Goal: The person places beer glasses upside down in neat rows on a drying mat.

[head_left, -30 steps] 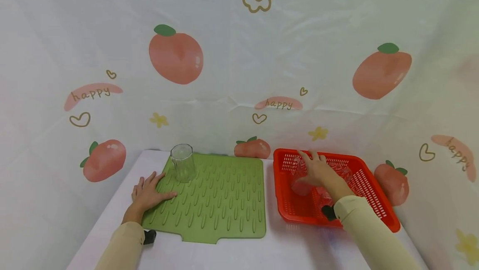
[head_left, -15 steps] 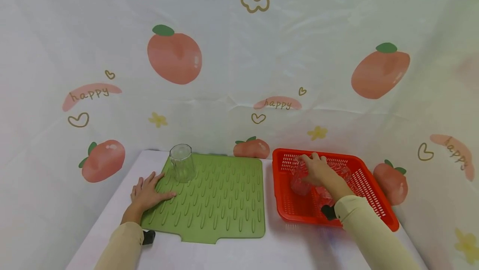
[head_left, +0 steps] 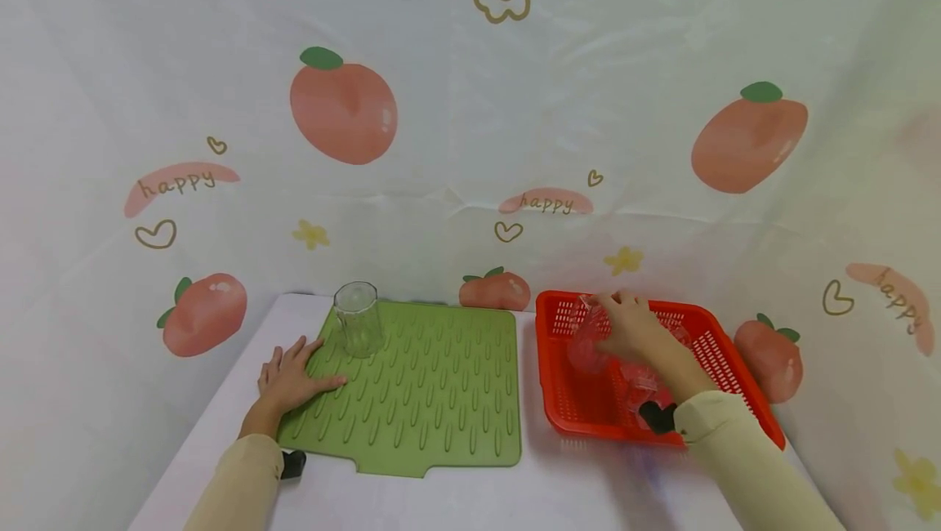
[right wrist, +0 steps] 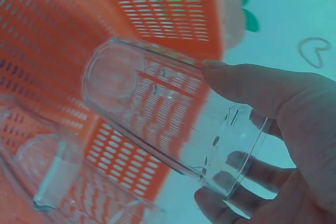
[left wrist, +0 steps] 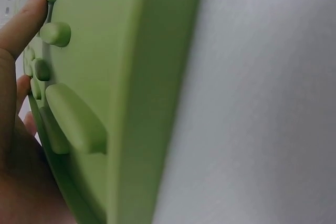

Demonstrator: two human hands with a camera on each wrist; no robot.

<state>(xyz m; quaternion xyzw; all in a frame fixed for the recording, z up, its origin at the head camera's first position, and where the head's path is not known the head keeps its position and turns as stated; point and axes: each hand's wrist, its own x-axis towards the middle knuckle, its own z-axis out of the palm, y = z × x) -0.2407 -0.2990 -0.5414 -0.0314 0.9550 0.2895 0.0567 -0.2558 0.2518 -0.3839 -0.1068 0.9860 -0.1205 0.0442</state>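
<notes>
My right hand point(head_left: 634, 336) grips a clear drinking glass point(right wrist: 157, 103) near one end. In the right wrist view the thumb lies along its near side and the fingertips curl round the other. The glass is tilted inside the red plastic basket point(head_left: 577, 415). Beside it in the basket lies another clear glass point(right wrist: 65, 174). My left hand point(head_left: 289, 381) rests with spread fingers on the left edge of a green ridged drying mat point(head_left: 441, 425). Just beyond those fingers, a faceted clear glass point(head_left: 359, 323) stands on the mat's far left corner.
The white table point(head_left: 470, 506) holds the mat on the left and the basket on the right, with a narrow strip between them. A pale fruit-print cloth point(head_left: 441, 131) hangs right behind the table and along its sides.
My right hand has closed round the glass in the basket and tilted it, drawing slightly right. The left hand, mat and standing glass have stayed put.
</notes>
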